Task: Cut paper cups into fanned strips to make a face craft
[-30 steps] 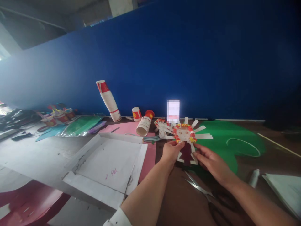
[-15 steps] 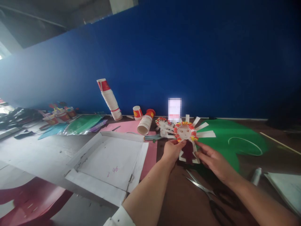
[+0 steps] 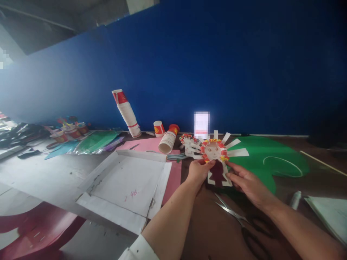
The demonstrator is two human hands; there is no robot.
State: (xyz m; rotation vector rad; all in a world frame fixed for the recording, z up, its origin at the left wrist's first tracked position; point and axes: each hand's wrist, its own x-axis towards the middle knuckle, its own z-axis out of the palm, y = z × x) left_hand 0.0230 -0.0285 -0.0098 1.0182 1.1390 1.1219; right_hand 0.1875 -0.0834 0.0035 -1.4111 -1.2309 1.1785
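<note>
Between my hands stands a cut paper-cup figure point(image 3: 215, 153), with a drawn face, a red and yellow rim, white strips fanning out and a dark cut-out below. My left hand point(image 3: 200, 172) pinches its left side just under the face. At its lower right side, the fingers of my right hand point(image 3: 242, 180) are closed on the edge. A similar smaller-looking paper-cup figure point(image 3: 187, 141) is behind it to the left. Scissors point(image 3: 234, 213) with black handles lie on the dark table below my hands, blades apart.
An open white box lid point(image 3: 121, 177) lies on the left, over pink paper point(image 3: 173, 187). Behind are a leaning stack of paper cups point(image 3: 127, 115), a single cup point(image 3: 158, 129) and a lying stack point(image 3: 167, 141). Green paper point(image 3: 252, 166), a white marker point(image 3: 295, 199) and a lit screen point(image 3: 202, 124) are around.
The figure stays in both hands with its lower part turned very slightly to the right. Otherwise the scene is almost the same.
</note>
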